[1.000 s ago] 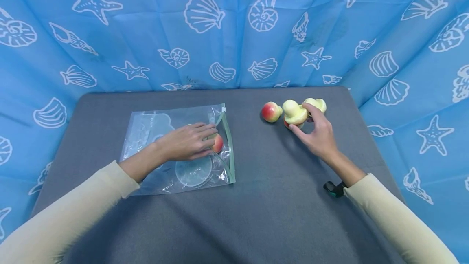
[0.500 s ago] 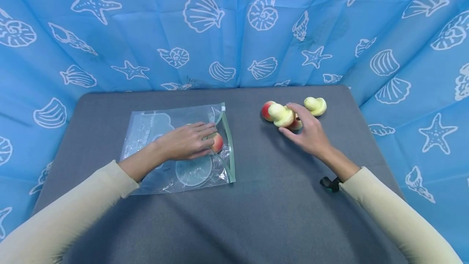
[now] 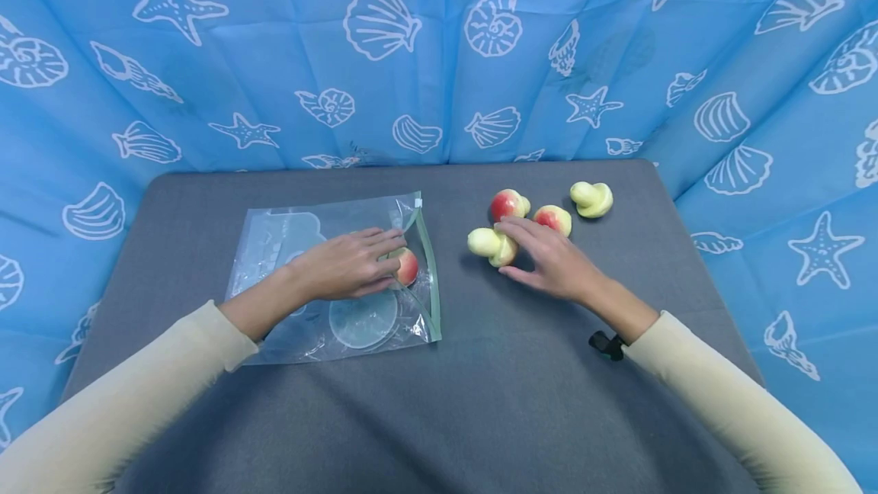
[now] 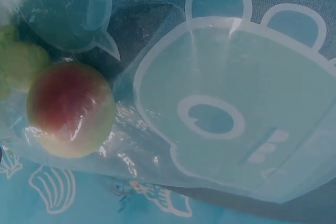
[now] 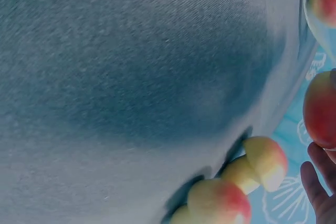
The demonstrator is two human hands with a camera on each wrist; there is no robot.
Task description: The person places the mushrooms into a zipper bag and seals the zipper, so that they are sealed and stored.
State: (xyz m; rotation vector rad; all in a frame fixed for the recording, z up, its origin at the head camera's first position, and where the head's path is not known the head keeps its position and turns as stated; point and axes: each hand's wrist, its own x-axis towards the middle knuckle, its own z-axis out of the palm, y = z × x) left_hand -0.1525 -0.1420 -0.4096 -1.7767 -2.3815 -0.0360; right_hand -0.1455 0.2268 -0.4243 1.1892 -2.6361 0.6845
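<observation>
My left hand grips the pulled-back upper edge of a clear zip bag, so its mouth gapes to the right. Inside, a red-and-yellow toy mushroom lies by the fingers; the left wrist view shows its round cap through the plastic. My right hand holds another toy mushroom by its cap, pale yellow stem pointing left toward the bag. In the right wrist view this mushroom's red cap is at the right edge, above the fingers.
Several other toy mushrooms lie at the back right: one red-capped, one partly behind the right hand, one pale yellow. The dark grey table meets a blue shell-print curtain behind it.
My right hand has carried its mushroom left and toward me, away from the other mushrooms, and its stem has turned to point left. The left hand stays at the bag's mouth.
</observation>
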